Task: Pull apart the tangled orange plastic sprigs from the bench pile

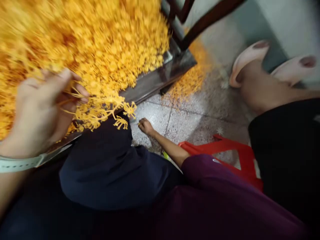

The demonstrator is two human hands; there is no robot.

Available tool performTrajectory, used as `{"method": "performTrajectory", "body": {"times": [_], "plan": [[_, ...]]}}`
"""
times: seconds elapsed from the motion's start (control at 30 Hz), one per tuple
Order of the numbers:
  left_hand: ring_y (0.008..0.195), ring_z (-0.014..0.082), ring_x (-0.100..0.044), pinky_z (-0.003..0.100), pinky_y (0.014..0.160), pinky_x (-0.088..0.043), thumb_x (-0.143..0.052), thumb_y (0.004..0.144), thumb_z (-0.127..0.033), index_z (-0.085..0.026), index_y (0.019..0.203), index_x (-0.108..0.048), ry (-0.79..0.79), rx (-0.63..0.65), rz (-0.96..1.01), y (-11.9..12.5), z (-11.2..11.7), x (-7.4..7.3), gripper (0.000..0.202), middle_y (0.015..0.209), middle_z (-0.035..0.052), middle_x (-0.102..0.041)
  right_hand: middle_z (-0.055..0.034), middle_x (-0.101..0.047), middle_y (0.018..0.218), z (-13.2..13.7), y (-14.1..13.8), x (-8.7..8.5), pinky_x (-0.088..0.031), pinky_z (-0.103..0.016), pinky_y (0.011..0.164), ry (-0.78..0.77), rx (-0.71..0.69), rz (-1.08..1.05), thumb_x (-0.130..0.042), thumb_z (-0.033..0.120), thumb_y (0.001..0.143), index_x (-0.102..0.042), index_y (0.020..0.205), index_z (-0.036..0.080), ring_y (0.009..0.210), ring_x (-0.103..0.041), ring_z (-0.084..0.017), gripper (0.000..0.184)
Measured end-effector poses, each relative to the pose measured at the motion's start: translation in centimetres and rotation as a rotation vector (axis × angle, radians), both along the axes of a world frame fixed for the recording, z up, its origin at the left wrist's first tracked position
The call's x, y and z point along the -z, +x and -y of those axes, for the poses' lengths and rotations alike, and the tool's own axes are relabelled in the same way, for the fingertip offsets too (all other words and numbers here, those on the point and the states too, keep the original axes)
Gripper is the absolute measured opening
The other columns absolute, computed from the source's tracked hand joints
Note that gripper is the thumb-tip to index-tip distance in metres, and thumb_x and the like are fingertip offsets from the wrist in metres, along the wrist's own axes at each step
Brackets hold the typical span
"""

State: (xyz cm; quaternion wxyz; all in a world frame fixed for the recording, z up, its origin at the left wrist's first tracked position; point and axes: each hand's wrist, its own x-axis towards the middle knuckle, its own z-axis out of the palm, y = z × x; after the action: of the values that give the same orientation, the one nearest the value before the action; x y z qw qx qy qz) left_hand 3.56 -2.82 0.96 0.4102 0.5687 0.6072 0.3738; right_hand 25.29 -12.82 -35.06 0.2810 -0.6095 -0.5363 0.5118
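— While a heaped mass of bright yellow branching strands [95, 56] is being clutched at the left of the view, what can be made out of the grip?

— It's clenched! The strands are gathered into the curled fingers of the left hand [37, 110], and thin yellow stems are seen poking out between them. A pale wristband [20, 163] is worn just below that hand.

— And where is that yellow mass being held?

— Right over a dark metal ledge [160, 80], with its lower sprigs hanging past the hand. Small round heads are seen on the stems, though the upper part is blurred.

— What's being done on the other side?

— The right hand [146, 126] is held low, just above speckled grey terrazzo floor tiles [160, 120], its fingers curled shut. A tiny yellow speck is seen at the fingertips [142, 124], but whether it's being pinched can't be told from here.

— Anything else on that floor?

— A loose drift of orange-yellow strands [191, 78] is piled beyond the ledge, beneath dark wooden rails [212, 23]. A red plastic stool [220, 146] is placed near the right, beside a leg in black trousers [282, 156]. Pink slippers [250, 63] are seen farther up, while a purple sleeve [215, 176] and a rounded bulge of navy cloth [107, 173] fill the foreground.
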Motion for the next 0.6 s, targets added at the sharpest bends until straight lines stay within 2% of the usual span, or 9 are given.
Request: {"method": "performTrajectory", "body": {"times": [0.07,0.13,0.2,0.3,0.33,0.4,0.47,0.53,0.6], "plan": [[0.077,0.0104,-0.064,0.039,0.091,-0.056,-0.068,0.095,-0.035,-0.009,0.094,-0.062,0.006,0.073,0.141,-0.3,-0.4,-0.3,0.028,0.087,0.0012,-0.063,-0.0013,-0.052,0.067,0.0,0.3,-3.3,-0.046,-0.034,0.073,0.057,0.015,-0.039,-0.065,0.029,0.081,-0.046,0.062,0.023,0.071,-0.050,-0.019,0.027],[0.075,0.0125,-0.065,0.033,0.084,-0.055,-0.073,0.091,-0.034,-0.009,0.091,-0.062,0.018,0.087,0.176,-0.8,-1.1,0.1,0.027,0.082,0.0028,-0.065,-0.0012,-0.054,0.067,-0.1,1.0,-7.3,-0.046,-0.033,0.065,0.131,0.040,-0.106,-0.065,0.037,0.081,-0.046,0.064,0.024,0.065,-0.051,-0.018,0.029],[0.075,0.0144,-0.065,0.030,0.076,-0.053,-0.075,0.090,-0.034,-0.008,0.092,-0.065,0.014,0.081,0.159,-1.4,-1.8,0.8,0.028,0.082,0.0049,-0.069,-0.0033,-0.062,0.076,-0.5,2.3,-12.3,-0.047,-0.033,0.062,0.215,0.047,-0.184,-0.066,0.046,0.083,-0.049,0.069,0.024,0.067,-0.057,-0.019,0.030],[0.072,0.0147,-0.063,0.029,0.071,-0.051,-0.074,0.090,-0.037,-0.009,0.093,-0.066,-0.026,0.096,0.145,-2.1,-2.3,1.5,0.029,0.081,0.0050,-0.070,-0.0035,-0.068,0.089,-2.8,4.2,-21.4,-0.050,-0.032,0.057,0.340,0.000,-0.361,-0.079,0.051,0.078,-0.055,0.083,0.027,0.066,-0.061,-0.017,0.034],[0.072,0.0150,-0.063,0.029,0.070,-0.050,-0.073,0.089,-0.039,-0.010,0.093,-0.066,-0.034,0.111,0.129,-2.3,-2.3,1.6,0.030,0.080,0.0046,-0.070,-0.0028,-0.068,0.088,-4.3,4.5,-24.6,-0.050,-0.032,0.055,0.378,-0.029,-0.490,-0.085,0.046,0.075,-0.057,0.088,0.028,0.064,-0.060,-0.016,0.036],[0.069,0.0159,-0.062,0.029,0.067,-0.048,-0.073,0.088,-0.045,-0.013,0.089,-0.065,-0.038,0.144,0.065,-2.6,-2.2,1.6,0.033,0.076,0.0037,-0.069,-0.0020,-0.066,0.087,-8.3,3.9,-30.3,-0.052,-0.032,0.056,0.495,-0.084,-0.671,-0.091,0.040,0.071,-0.060,0.088,0.028,0.066,-0.061,-0.016,0.038],[0.066,0.0170,-0.061,0.030,0.063,-0.046,-0.072,0.086,-0.049,-0.016,0.085,-0.063,-0.031,0.180,-0.009,-2.9,-2.0,1.4,0.035,0.072,0.0026,-0.067,-0.0024,-0.065,0.092,-13.6,2.1,-34.8,-0.057,-0.033,0.065,0.590,-0.003,-0.747,-0.091,0.040,0.071,-0.062,0.085,0.027,0.077,-0.064,-0.017,0.034],[0.063,0.0183,-0.060,0.030,0.060,-0.044,-0.071,0.083,-0.050,-0.017,0.088,-0.062,-0.013,0.206,-0.053,-3.2,-1.9,1.2,0.034,0.068,0.0015,-0.066,-0.0032,-0.064,0.099,-18.8,-0.3,-37.8,-0.060,-0.036,0.080,0.547,0.110,-0.749,-0.083,0.040,0.079,-0.066,0.094,0.027,0.085,-0.066,-0.016,0.027],[0.062,0.0199,-0.060,0.030,0.059,-0.042,-0.069,0.082,-0.051,-0.017,0.095,-0.064,0.009,0.226,-0.074,-3.4,-1.8,0.9,0.037,0.068,0.0015,-0.065,-0.0042,-0.063,0.099,-22.7,-2.4,-39.2,-0.060,-0.037,0.083,0.468,0.219,-0.684,-0.080,0.036,0.080,-0.066,0.094,0.023,0.083,-0.065,-0.015,0.024]]}}
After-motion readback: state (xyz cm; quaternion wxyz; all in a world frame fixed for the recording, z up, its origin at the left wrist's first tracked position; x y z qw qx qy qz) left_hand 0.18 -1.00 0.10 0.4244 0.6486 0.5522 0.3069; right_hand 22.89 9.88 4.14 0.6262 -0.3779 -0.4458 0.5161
